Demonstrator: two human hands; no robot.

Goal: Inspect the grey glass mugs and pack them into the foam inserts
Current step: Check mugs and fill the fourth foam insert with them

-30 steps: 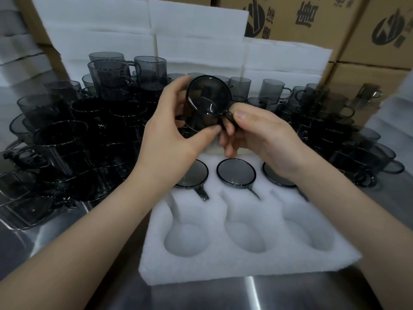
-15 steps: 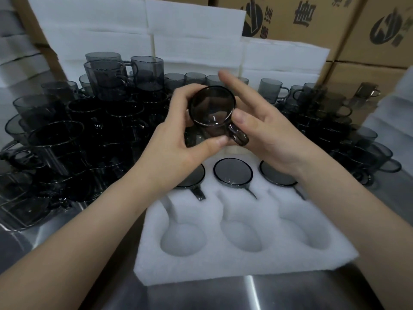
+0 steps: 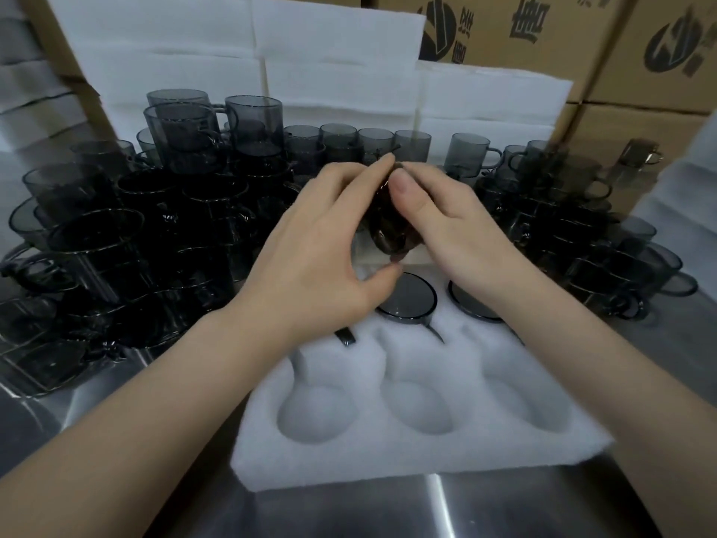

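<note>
A grey glass mug [image 3: 390,223] is held between both hands above the far row of a white foam insert [image 3: 419,456]. My left hand [image 3: 318,250] grips it from the left, fingers curled over its top and thumb below. My right hand [image 3: 446,223] grips it from the right with the thumb across its side. Most of the mug is hidden by my fingers. Mugs sit in the insert's far row, one of them [image 3: 407,297] plainly visible in the middle hole. The near three holes [image 3: 423,407] hold nothing.
Many grey glass mugs are stacked at the left [image 3: 128,242] and at the right [image 3: 589,227] on the steel table [image 3: 349,514]. White foam sheets [image 3: 329,71] lean behind them, with cardboard boxes [image 3: 543,36] behind those.
The mug has been turned and lowered; its round mouth faced me before and now my fingers close over it. Both hands have dropped nearer to the insert.
</note>
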